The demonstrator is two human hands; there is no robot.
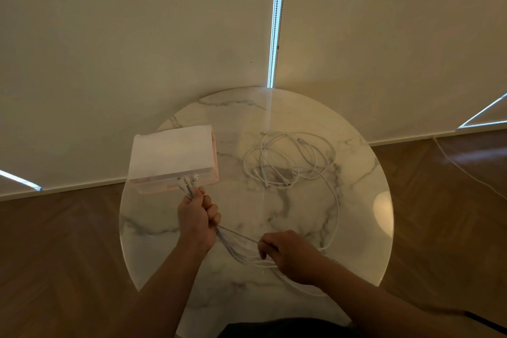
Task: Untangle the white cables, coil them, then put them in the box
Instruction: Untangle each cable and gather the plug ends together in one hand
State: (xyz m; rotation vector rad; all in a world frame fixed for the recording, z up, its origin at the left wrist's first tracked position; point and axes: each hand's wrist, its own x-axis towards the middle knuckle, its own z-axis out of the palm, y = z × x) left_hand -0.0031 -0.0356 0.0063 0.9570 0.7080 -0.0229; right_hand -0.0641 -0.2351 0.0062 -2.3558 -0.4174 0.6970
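My left hand (pixel 199 217) gripped the plug ends of the white cables (pixel 288 173) beside the box (pixel 172 156), my right hand (pixel 292 255) pinched their strands, and slow, even pulls seemed best to free the tangle on the table (pixel 356 228).

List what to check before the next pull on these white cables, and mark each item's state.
1. Left hand grips the cable ends: ok.
2. Right hand pinches the strands that run out of the left hand: ok.
3. Cables untangled: not ok. The tangle lies in crossed loops on the table.
4. Cables coiled: not ok. No neat coil shows.
5. Box open to take the coils: cannot tell. Only its white top and pinkish sides show.
6. Box clear of the pull: cannot tell. The cable ends appear right at its near edge, and contact is unclear.
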